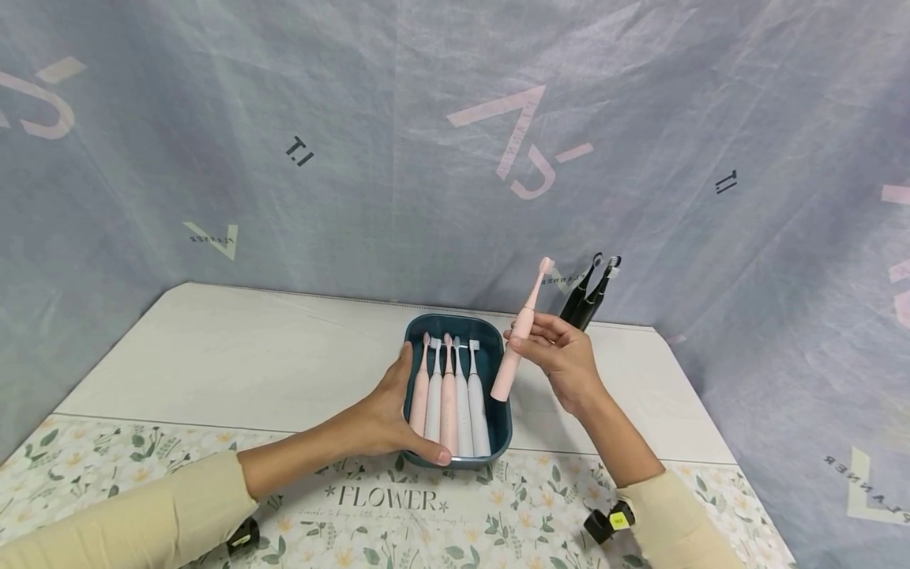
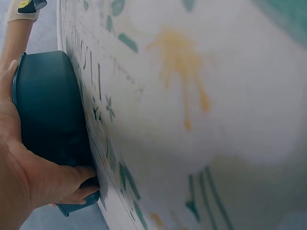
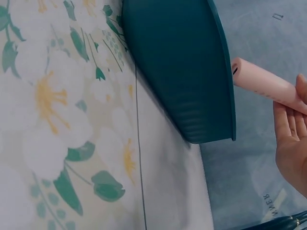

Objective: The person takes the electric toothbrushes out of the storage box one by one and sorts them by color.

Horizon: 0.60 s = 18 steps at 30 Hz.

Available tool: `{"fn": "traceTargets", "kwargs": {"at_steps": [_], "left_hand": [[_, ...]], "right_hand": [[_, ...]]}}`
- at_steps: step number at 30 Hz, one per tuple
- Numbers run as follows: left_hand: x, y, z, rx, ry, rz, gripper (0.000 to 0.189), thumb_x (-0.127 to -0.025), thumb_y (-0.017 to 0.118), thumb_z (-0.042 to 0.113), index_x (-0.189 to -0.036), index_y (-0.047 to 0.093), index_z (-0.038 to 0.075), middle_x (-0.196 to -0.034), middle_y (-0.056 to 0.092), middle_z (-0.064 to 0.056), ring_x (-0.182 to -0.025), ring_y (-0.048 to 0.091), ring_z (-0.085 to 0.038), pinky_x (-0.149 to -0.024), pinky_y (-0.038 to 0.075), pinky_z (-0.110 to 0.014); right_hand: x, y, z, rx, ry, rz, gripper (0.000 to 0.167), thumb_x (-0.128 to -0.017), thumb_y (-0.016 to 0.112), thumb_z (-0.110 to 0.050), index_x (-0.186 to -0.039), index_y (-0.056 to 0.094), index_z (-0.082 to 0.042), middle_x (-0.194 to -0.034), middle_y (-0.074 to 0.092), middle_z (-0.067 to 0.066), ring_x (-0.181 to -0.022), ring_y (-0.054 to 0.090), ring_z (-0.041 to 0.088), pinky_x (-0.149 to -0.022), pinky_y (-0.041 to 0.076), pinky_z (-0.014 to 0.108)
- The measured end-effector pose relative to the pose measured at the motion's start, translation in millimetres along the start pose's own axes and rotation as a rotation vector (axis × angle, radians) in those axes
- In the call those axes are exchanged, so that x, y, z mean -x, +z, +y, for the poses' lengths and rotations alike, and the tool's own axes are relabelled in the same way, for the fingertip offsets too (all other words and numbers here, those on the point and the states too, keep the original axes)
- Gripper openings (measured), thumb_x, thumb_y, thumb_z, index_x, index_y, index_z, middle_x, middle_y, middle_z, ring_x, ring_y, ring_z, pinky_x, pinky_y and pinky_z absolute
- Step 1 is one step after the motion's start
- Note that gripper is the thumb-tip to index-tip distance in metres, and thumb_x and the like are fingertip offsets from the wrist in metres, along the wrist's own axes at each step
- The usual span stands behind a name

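A dark teal bin (image 1: 500, 442) sits on the table, holding a row of pink and white electric toothbrushes (image 1: 449, 403), heads toward the far side. My left hand (image 1: 391, 411) grips the bin's left side, thumb over the near rim; in the left wrist view its fingers (image 2: 76, 179) curl against the outer wall. Between thumb and fingers, my right hand (image 1: 565, 359) pinches a pink electric toothbrush (image 1: 513, 356), tilted head-up over the bin's right rim. The right wrist view shows the base of this pink toothbrush (image 3: 264, 81) beside the teal wall (image 3: 182, 72).
Black electric toothbrushes (image 1: 586, 304) lean at the back right behind my right hand, their lower ends hidden. A flower-printed cloth (image 1: 355, 529) covers the near part of the white table (image 1: 284, 348). A grey printed curtain (image 1: 320, 197) hangs behind and along the sides.
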<state>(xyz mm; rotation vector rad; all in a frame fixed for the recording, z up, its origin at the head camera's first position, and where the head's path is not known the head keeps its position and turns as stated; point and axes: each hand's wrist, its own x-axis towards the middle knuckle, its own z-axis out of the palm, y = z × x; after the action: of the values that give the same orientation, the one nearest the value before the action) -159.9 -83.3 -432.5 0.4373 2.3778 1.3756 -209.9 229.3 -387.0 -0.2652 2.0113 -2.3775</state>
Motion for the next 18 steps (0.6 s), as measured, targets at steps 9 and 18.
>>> {"fn": "traceTargets", "kwargs": {"at_steps": [9,18], "left_hand": [[0.0,-0.3,-0.5,-0.019,-0.010,-0.002,0.181,-0.063,0.111,0.056,-0.179,-0.025,0.026,-0.190,-0.016,-0.015,-0.178,-0.003,-0.042,-0.138,0.025,-0.069],[0.9,-0.7,0.5,-0.018,-0.017,-0.004,0.182,-0.063,0.111,0.057,-0.179,-0.024,0.025,-0.190,-0.016,-0.015,-0.178,-0.003,-0.042,-0.138,0.025,-0.069]], "right_hand": [[3.0,-7.6,-10.0,-0.003,-0.025,0.011,0.041,-0.101,0.073,0.014,-0.137,0.072,-0.005,-0.112,0.085,-0.002,-0.108,0.085,0.014,-0.101,0.066,0.029],[6.2,-17.6,-16.4,0.030,-0.025,0.049,0.043,-0.101,0.075,0.013,-0.140,0.072,-0.005,-0.115,0.085,-0.003,-0.107,0.086,0.013,-0.103,0.065,0.028]]}}
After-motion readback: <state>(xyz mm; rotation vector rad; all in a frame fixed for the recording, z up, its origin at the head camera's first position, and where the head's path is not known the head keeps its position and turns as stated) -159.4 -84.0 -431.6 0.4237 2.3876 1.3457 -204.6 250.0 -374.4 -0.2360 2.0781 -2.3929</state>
